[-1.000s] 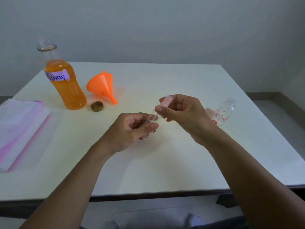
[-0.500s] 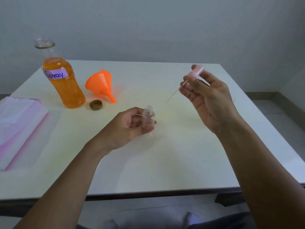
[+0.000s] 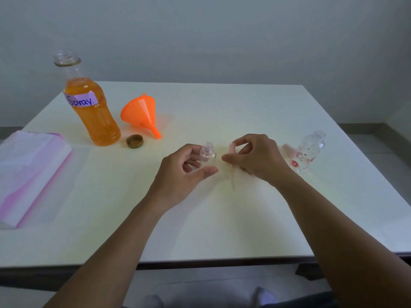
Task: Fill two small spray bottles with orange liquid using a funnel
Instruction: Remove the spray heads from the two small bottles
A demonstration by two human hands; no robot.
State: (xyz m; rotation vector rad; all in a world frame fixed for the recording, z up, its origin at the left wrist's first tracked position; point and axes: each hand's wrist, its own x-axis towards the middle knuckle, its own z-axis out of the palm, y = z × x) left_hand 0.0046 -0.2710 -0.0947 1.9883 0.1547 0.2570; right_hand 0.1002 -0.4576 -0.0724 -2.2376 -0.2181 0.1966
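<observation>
Down from its raised place half a second ago, the right hand (image 3: 258,158) now sits low over the tabletop (image 3: 222,230), just right of the left hand (image 3: 182,174); the left hand has hardly shifted. Its grip is clamped on the small clear spray bottle (image 3: 208,155) – thumb on the near side, fingers curled round the far side – and the bottle stands upright with its neck uncovered. The right hand's grip is closed on the pink spray top (image 3: 232,150), pinched between thumb and fingertips; a thin dip tube (image 3: 233,181) trails from it toward the near edge, blurred, so whether it touches the tabletop I cannot tell. Bottle and spray top are just beside each other but apart.

Further right lies or leans a second small bottle (image 3: 309,152) printed with flowers – which of the two I cannot tell; a pink piece (image 3: 288,149) shows just to its left. At the far left stands the large bottle (image 3: 93,110) of orange liquid, labelled "Spray.", uncapped; its brown cap (image 3: 134,141) lies near its base, and the orange funnel (image 3: 140,114) lies on its side just beside both. A pink-and-white plastic sheet (image 3: 29,174) rests at the left edge.
</observation>
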